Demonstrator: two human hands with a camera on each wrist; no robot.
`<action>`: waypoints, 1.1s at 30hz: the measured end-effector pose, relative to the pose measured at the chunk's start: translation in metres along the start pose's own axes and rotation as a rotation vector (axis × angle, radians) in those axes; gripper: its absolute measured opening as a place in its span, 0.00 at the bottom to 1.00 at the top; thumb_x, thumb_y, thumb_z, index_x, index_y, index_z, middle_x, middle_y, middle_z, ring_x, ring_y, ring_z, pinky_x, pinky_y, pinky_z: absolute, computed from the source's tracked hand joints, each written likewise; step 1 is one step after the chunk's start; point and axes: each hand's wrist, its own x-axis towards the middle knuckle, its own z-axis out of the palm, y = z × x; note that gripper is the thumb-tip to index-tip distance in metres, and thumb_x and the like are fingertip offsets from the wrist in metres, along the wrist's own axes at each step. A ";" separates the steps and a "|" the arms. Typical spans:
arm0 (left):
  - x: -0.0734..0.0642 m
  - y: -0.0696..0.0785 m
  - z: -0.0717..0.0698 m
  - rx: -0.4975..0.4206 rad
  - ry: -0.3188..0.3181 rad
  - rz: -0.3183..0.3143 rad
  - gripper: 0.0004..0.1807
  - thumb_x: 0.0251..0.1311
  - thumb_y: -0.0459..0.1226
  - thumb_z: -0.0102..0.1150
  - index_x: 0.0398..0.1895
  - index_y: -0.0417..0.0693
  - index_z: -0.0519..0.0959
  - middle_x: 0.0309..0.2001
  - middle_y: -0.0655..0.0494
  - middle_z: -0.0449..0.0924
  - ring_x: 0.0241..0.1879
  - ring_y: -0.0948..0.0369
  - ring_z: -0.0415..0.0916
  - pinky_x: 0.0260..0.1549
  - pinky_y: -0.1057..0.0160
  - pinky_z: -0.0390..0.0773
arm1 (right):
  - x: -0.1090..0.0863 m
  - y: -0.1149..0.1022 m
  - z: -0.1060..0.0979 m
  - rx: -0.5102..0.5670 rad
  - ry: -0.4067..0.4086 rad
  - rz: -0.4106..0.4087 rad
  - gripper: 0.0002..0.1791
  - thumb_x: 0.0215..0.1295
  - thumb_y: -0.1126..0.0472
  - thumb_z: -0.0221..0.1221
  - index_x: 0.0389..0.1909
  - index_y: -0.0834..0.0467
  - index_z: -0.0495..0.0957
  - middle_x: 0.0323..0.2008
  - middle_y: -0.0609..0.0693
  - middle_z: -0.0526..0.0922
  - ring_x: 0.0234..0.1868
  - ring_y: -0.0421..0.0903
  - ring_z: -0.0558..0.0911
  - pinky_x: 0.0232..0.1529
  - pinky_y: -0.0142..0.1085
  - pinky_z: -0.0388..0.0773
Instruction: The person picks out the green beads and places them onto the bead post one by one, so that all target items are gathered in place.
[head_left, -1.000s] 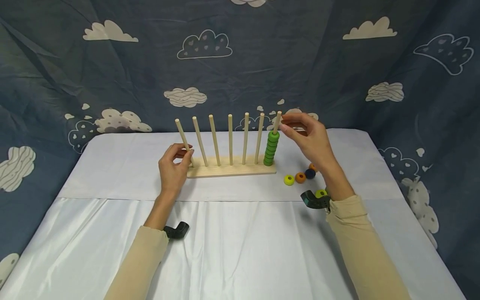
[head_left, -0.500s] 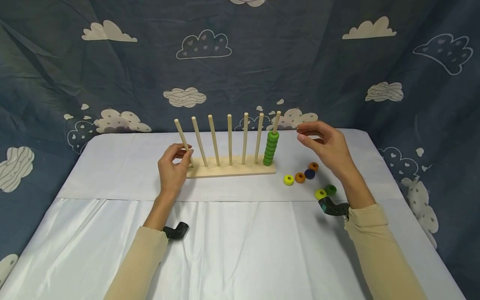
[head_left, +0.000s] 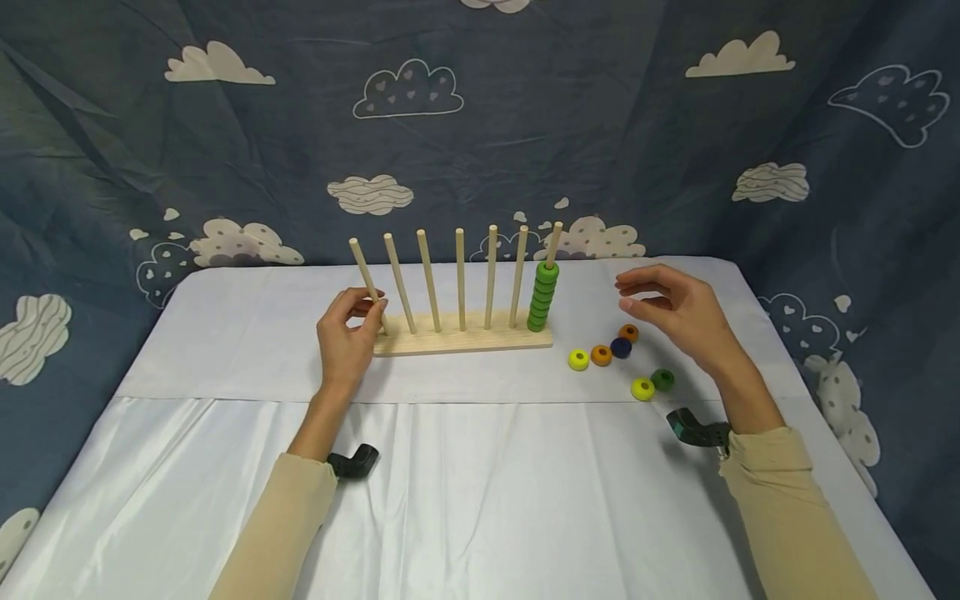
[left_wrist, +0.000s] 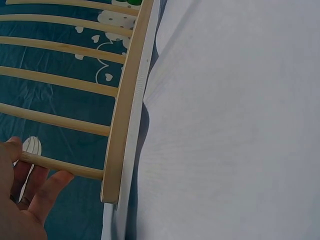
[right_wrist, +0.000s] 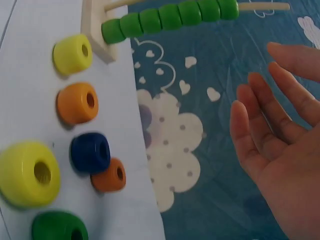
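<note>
A wooden peg rack [head_left: 465, 342] with a row of upright pegs stands on the table. My left hand [head_left: 345, 337] pinches its leftmost peg [left_wrist: 80, 169] between thumb and fingers. On the rightmost peg sits a stack of green beads [head_left: 542, 297], the peg's tip bare above them. My right hand [head_left: 678, 317] hovers right of the rack, holding nothing, its fingers relaxed and apart in the right wrist view. Below it lie loose beads: a yellow bead [head_left: 578, 360], an orange bead [head_left: 601, 356], a dark blue bead [head_left: 621, 347], another orange bead [right_wrist: 111, 175], another yellow bead [head_left: 642, 389] and a green bead [head_left: 663, 380].
White cloth covers the table [head_left: 480, 483], with a fold line running across it. A dark blue curtain [head_left: 480, 150] with cloud prints hangs behind the table and along both sides. Each wrist wears a black camera mount [head_left: 697, 428].
My right hand has drawn away from the rightmost peg, moving right and slightly down, uncovering the loose beads. The left hand keeps its hold on the leftmost peg.
</note>
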 end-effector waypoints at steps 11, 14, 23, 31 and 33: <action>0.001 0.000 0.001 -0.012 0.006 -0.001 0.06 0.66 0.32 0.68 0.44 0.40 0.86 0.41 0.44 0.85 0.35 0.70 0.81 0.29 0.59 0.91 | -0.011 0.025 -0.016 0.014 -0.087 0.015 0.21 0.71 0.68 0.65 0.63 0.59 0.78 0.53 0.34 0.83 0.53 0.29 0.81 0.54 0.12 0.77; 0.002 0.000 0.002 -0.018 0.003 -0.004 0.06 0.66 0.32 0.68 0.44 0.40 0.86 0.41 0.44 0.85 0.36 0.70 0.81 0.30 0.61 0.91 | -0.015 0.029 -0.020 0.015 -0.108 0.027 0.22 0.70 0.68 0.65 0.64 0.59 0.77 0.54 0.34 0.83 0.54 0.29 0.81 0.54 0.12 0.77; 0.001 0.001 0.000 -0.004 0.013 -0.011 0.06 0.65 0.32 0.70 0.44 0.43 0.87 0.41 0.46 0.86 0.36 0.72 0.79 0.29 0.70 0.88 | -0.027 0.045 -0.026 0.008 -0.257 0.049 0.27 0.71 0.63 0.65 0.69 0.59 0.73 0.60 0.43 0.80 0.57 0.31 0.80 0.56 0.13 0.75; 0.001 0.000 0.001 -0.019 0.017 -0.006 0.06 0.65 0.31 0.70 0.44 0.42 0.87 0.41 0.44 0.85 0.36 0.72 0.79 0.28 0.74 0.87 | -0.030 0.055 -0.030 -0.053 -0.316 0.138 0.29 0.70 0.57 0.67 0.70 0.55 0.73 0.66 0.53 0.78 0.60 0.31 0.78 0.54 0.17 0.75; 0.001 0.000 0.001 -0.017 0.014 -0.012 0.06 0.65 0.32 0.70 0.43 0.43 0.87 0.40 0.46 0.86 0.36 0.71 0.79 0.29 0.69 0.89 | -0.030 0.057 -0.032 -0.061 -0.331 0.150 0.30 0.70 0.57 0.67 0.70 0.55 0.72 0.67 0.54 0.77 0.60 0.31 0.77 0.54 0.17 0.75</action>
